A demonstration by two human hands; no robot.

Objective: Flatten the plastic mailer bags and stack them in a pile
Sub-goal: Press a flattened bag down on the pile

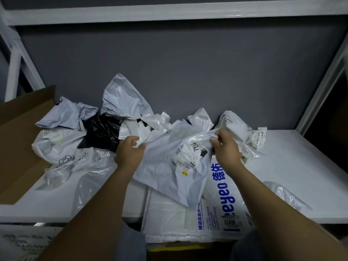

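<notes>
White mailer bag point(169, 172) | L hand point(130, 153) + R hand point(226, 149) pinch top corners | above flat printed bag point(222, 202)

All I get of the person on my feed: bare forearms point(105, 200) from 7 and 5 o'clock, ending in the left hand point(128, 153) and right hand point(226, 147). Blue-grey denim-looking trousers point(131, 243) at 6 o'clock, both legs.
</notes>
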